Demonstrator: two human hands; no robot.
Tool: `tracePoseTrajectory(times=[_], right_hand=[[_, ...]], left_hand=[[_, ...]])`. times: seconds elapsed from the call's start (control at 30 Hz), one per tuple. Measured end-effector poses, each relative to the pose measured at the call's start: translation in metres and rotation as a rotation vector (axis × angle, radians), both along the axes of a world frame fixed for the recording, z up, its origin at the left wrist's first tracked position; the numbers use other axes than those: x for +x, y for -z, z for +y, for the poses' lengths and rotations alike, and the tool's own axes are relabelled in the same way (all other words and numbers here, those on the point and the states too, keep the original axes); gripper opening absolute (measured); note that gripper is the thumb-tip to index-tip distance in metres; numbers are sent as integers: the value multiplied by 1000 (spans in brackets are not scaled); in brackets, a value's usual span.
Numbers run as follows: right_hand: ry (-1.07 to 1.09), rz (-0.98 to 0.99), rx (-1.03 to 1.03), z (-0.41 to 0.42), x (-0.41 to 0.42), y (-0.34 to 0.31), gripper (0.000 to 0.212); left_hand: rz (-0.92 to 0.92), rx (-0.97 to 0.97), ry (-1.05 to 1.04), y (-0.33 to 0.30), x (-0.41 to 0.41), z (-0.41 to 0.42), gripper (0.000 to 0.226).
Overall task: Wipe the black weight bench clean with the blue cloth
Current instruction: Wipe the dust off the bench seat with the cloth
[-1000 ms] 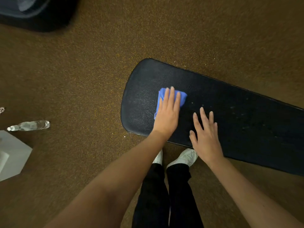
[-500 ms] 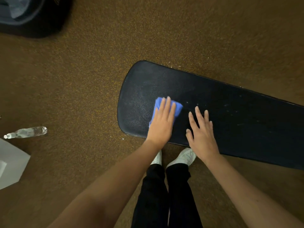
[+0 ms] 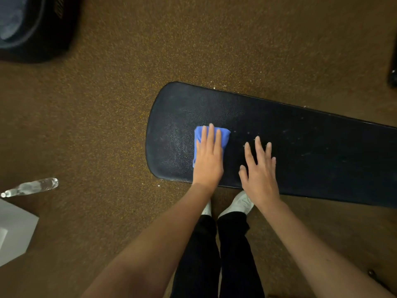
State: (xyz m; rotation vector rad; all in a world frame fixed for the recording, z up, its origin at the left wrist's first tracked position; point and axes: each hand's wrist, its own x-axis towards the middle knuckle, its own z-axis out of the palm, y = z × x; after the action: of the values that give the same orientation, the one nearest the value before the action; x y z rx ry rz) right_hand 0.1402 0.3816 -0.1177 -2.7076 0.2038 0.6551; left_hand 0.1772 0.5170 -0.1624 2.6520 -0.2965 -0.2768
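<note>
Left grip (image 3: 208, 160) flat on blue cloth (image 3: 225, 135) | right grip (image 3: 258, 171) splayed | bench (image 3: 311, 147) long axis left-right

Left hand (image 3: 208, 162) presses blue cloth (image 3: 224, 136) flat on black bench (image 3: 322, 151).

We find no text, label, brand or number that we can read anywhere in view. On the dark object (image 3: 38, 26) at the top left corner we make out faint slanted marks near its rim, but they are too blurred to make out as letters.
</note>
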Motion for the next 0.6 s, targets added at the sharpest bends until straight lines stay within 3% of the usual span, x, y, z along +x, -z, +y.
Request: tracePoseTrajectory(times=[0.1, 0.23, 0.37, 0.6], right_hand=[[27, -52, 34, 0, 0, -4, 62], [-69, -112, 84, 22, -3, -4, 70], [-153, -164, 74, 65, 9, 10, 85], [-252, -224, -62, 58, 35, 30, 64]], left_hand=[[66, -126, 18, -11, -5, -12, 52], [39, -324, -156, -32, 20, 9, 49], [1, -246, -193, -38, 48, 32, 53], [12, -163, -122, -38, 53, 34, 57]])
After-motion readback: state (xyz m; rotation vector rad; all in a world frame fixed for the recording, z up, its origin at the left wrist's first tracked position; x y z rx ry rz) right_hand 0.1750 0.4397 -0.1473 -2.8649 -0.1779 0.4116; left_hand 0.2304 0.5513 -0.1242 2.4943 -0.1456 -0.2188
